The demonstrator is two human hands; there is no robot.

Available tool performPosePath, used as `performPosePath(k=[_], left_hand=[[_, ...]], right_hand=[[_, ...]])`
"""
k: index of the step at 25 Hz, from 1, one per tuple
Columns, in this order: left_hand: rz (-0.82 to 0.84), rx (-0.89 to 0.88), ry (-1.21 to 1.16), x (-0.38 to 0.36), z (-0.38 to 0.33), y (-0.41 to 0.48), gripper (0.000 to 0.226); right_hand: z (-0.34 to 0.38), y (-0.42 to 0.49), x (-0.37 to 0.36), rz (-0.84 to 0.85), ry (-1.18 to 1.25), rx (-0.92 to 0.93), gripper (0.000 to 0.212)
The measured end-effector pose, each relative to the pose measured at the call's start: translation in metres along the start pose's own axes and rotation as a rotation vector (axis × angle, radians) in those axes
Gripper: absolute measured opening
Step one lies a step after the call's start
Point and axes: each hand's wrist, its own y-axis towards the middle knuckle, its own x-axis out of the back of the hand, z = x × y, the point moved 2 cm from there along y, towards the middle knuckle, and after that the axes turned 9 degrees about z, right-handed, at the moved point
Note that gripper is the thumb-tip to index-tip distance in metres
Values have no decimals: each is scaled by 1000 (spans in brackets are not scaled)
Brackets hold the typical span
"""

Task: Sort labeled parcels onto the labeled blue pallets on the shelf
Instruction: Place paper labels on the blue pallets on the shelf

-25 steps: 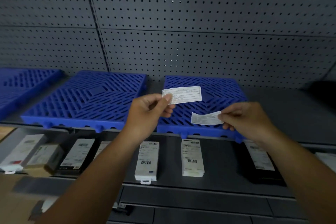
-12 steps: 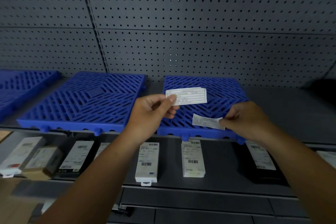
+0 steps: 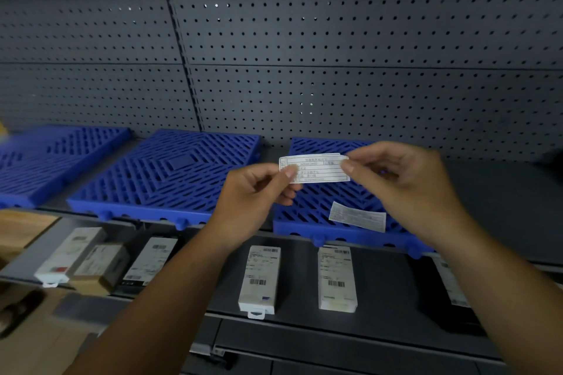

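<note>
Both hands hold one white paper label point(image 3: 316, 170) above the right blue pallet point(image 3: 307, 216). My left hand point(image 3: 253, 195) pinches its left end and my right hand point(image 3: 399, 179) pinches its right end. A second white label point(image 3: 357, 217) lies flat on the front of that right pallet. Two more blue pallets, a middle one point(image 3: 164, 173) and a left one point(image 3: 45, 161), sit bare on the same shelf. On the lower shelf lie several labeled parcels, among them two white boxes point(image 3: 259, 278) point(image 3: 336, 278).
A grey pegboard wall point(image 3: 335, 39) backs the shelf. Bare grey shelf point(image 3: 502, 207) lies right of the right pallet. A dark parcel point(image 3: 451, 292) sits under my right forearm. Lower left are more boxes point(image 3: 73, 253) and a wooden surface point(image 3: 21, 228).
My right hand let go of the second label, which now lies on the right pallet, and moved up to pinch the right end of the label in my left hand.
</note>
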Motion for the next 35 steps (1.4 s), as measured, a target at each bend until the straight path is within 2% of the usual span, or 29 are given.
performPosePath(k=[3, 10, 16, 20, 24, 30, 35], left_hand=[[-31, -1, 13, 14, -3, -12, 21], [-107, 14, -15, 81, 4, -45, 27], [-132, -23, 3, 193, 26, -69, 31], [-61, -6, -5, 278, 37, -77, 32], [-23, -8, -48, 334, 42, -82, 26], [0, 6, -84, 366, 58, -78, 21], [-30, -2, -62, 377, 63, -62, 19]], right_hand=[[5, 8, -22, 10, 93, 41, 9], [22, 26, -90, 69, 143, 69, 8], [53, 53, -187, 96, 165, 46, 8], [79, 74, -261, 86, 133, 12, 7], [99, 91, -311, 40, 104, -14, 4], [102, 108, -346, 40, 105, -37, 2], [86, 113, -335, -19, 30, -104, 3]])
